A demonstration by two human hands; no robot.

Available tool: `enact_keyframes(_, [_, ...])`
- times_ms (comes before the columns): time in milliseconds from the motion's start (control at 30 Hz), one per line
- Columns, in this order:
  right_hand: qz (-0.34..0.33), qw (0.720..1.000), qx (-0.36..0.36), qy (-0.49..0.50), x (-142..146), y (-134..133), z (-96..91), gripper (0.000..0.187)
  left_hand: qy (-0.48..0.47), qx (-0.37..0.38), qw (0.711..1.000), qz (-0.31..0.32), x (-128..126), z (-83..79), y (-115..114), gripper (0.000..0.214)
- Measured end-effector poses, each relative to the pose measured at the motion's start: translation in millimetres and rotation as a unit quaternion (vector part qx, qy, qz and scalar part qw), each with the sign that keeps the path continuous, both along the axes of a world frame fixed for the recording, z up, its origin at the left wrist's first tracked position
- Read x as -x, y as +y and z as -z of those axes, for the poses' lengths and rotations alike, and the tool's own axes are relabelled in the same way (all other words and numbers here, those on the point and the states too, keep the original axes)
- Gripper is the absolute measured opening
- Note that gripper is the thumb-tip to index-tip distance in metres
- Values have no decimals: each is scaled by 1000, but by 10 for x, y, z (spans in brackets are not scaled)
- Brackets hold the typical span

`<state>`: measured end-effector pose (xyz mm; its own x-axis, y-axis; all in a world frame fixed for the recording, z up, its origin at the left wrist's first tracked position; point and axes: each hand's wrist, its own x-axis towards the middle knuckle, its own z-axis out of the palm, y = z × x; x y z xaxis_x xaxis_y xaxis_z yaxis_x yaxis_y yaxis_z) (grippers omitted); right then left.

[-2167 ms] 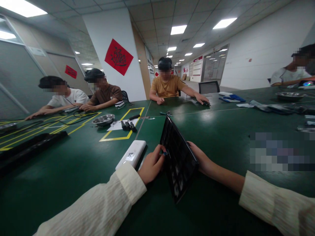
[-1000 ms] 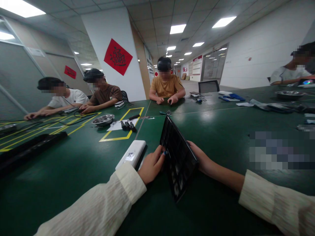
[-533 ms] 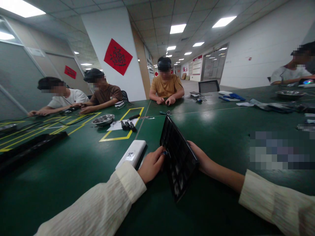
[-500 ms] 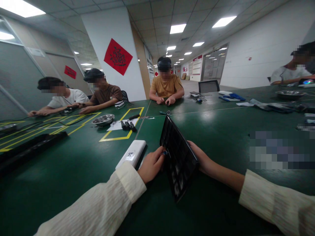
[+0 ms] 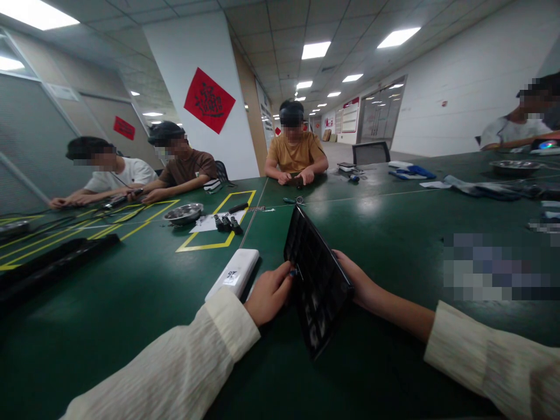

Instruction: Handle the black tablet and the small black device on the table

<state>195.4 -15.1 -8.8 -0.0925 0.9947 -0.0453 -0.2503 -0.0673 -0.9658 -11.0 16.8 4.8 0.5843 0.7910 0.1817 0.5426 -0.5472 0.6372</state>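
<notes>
Standing tilted on edge on the green table (image 5: pixel 131 315), one black gridded tray (image 5: pixel 315 280) is propped between two hands: the right hand (image 5: pixel 357 281) braces its back, grip hidden, while the left hand (image 5: pixel 270 293) pinches one small blue-tipped tool (image 5: pixel 293 272) against its face. Nothing here has shifted since earlier; one white power bank (image 5: pixel 234 273) lies just left.

Bench (image 5: pixel 131 303) dark green, with yellow tape lines in a rectangle at centre left of frame. Tray (image 5: pixel 317 280) glossy black with a grid pattern; power bank (image 5: pixel 234 273) white with a black-printed label. Sleeves (image 5: pixel 184 361) cream, ribbed; wall hanging (image 5: pixel 210 100) at upper centre red with black characters.
</notes>
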Motion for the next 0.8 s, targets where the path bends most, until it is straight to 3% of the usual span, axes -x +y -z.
enact_keyframes(400, [-10, 1000, 2, 6, -4, -6, -7, 36, 14, -6, 1000, -14, -20, -8, -6, 35])
enact_keyframes(633, [-1, 1000, 7, 4, -9, 21, 30, 35, -5, -19, 999, -26, -23, -8, -20, 20])
enact_keyframes(800, [1, 1000, -2, 1, -7, 21, 27, 36, 37, -51, 998, -19, -8, -11, -32, 19])
